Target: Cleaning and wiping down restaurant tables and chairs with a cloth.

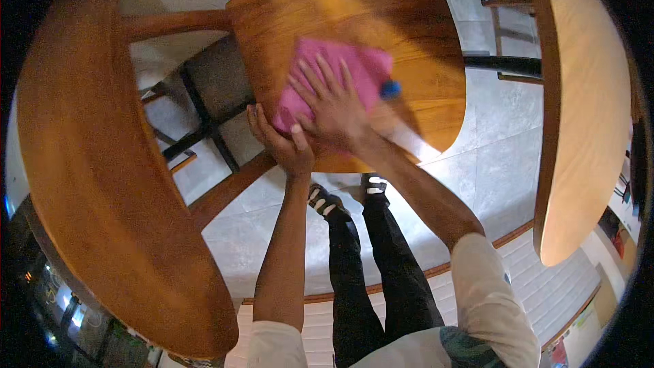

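A pink cloth [352, 69] lies on a wooden chair seat [429, 97]. My right hand [334, 107] rests flat on that cloth, its fingers spread and slightly blurred. At the left edge of the seat is my left hand [286, 148], with its thumb by the cloth's lower corner. Whether it grips the edge or only leans there, I cannot tell. Just right of the cloth shows a blurred blue cap [391, 89], apparently on a clear bottle partly hidden by my right forearm.
The chair's curved wooden backrest [112, 174] rises on the left, joined to the seat by wooden posts [232, 189]. A second curved wooden panel [582, 122] stands on the right. Below are grey floor tiles [506, 117], my shoes [327, 199] and a white slatted surface [546, 266].
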A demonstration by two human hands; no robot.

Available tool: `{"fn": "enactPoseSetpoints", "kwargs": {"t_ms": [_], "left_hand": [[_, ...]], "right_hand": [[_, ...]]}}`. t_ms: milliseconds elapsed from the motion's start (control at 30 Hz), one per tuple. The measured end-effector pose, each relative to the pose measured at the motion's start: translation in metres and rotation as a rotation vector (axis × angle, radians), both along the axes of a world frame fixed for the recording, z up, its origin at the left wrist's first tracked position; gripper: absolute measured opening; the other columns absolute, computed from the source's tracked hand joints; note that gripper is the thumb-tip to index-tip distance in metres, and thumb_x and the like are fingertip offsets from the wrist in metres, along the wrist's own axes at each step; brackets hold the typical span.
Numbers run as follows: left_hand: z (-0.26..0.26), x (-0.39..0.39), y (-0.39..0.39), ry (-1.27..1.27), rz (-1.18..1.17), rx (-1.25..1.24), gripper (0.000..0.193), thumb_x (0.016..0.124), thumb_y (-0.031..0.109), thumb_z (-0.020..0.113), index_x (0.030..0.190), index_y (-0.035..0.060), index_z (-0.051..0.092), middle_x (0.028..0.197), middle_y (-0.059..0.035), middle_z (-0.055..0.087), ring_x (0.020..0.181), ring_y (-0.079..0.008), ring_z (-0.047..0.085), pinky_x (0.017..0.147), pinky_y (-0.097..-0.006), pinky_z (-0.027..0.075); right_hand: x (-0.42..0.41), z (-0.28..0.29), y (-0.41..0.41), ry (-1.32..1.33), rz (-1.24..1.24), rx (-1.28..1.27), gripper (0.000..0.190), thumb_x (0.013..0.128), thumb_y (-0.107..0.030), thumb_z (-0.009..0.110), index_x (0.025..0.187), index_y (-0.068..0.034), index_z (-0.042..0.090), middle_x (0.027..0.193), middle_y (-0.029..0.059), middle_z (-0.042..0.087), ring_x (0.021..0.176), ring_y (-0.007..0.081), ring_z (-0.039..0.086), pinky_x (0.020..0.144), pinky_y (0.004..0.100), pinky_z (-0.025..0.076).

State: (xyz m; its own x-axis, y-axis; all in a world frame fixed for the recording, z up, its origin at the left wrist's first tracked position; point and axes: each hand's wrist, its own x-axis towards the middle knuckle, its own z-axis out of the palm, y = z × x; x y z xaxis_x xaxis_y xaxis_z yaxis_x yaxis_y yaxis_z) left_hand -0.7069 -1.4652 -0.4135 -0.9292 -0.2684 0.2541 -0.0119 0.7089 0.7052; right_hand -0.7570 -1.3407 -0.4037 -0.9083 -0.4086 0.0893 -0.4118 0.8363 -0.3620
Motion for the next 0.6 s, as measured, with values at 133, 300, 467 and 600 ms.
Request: {"fn": "enactPoseSetpoints", "kwargs": {"t_ms": [133, 300, 467, 600], "left_hand": [[0.004, 0.014, -0.004, 0.013, 0.028, 0.193, 0.065, 0.091, 0.044, 0.038, 0.133, -0.0053, 0.03, 0.138, -0.0284, 0.025, 0.129, -0.0412, 0.025, 0.106, -0.0504, 0.02], [0.071, 0.054, 0.017, -0.029, -0.135, 0.471, 0.048, 0.093, 0.027, 0.036, 0.128, -0.0059, 0.04, 0.134, -0.0225, 0.038, 0.128, -0.0329, 0.032, 0.107, -0.0429, 0.021], [0.173, 0.103, 0.009, -0.063, -0.365, 0.226, 0.033, 0.089, 0.023, 0.045, 0.111, 0.0, 0.055, 0.121, -0.0203, 0.051, 0.117, -0.0374, 0.046, 0.101, -0.0475, 0.032], [0.249, 0.116, -0.024, -0.183, -0.561, -0.003, 0.025, 0.08, 0.011, 0.056, 0.104, 0.008, 0.063, 0.12, -0.0119, 0.055, 0.117, -0.035, 0.047, 0.104, -0.0467, 0.029]], "right_hand": [[0.047, 0.003, 0.096, -0.643, -0.322, 0.241, 0.063, 0.084, -0.047, 0.05, 0.132, -0.008, 0.041, 0.135, 0.0179, 0.04, 0.128, 0.0379, 0.031, 0.104, 0.059, 0.018], [-0.001, -0.012, 0.095, 0.246, -0.627, 0.347, 0.058, 0.083, -0.041, 0.05, 0.127, -0.004, 0.045, 0.13, 0.0216, 0.043, 0.124, 0.0395, 0.035, 0.104, 0.0532, 0.025], [0.06, -0.013, -0.048, 0.003, 0.078, 0.197, 0.059, 0.086, -0.038, 0.047, 0.134, -0.004, 0.039, 0.142, 0.0185, 0.031, 0.134, 0.0411, 0.016, 0.108, 0.053, 0.017], [0.119, -0.033, -0.005, -0.111, 0.173, -0.139, 0.057, 0.087, -0.039, 0.046, 0.136, -0.01, 0.037, 0.144, 0.0162, 0.028, 0.135, 0.0411, 0.015, 0.109, 0.0511, 0.02]]}}
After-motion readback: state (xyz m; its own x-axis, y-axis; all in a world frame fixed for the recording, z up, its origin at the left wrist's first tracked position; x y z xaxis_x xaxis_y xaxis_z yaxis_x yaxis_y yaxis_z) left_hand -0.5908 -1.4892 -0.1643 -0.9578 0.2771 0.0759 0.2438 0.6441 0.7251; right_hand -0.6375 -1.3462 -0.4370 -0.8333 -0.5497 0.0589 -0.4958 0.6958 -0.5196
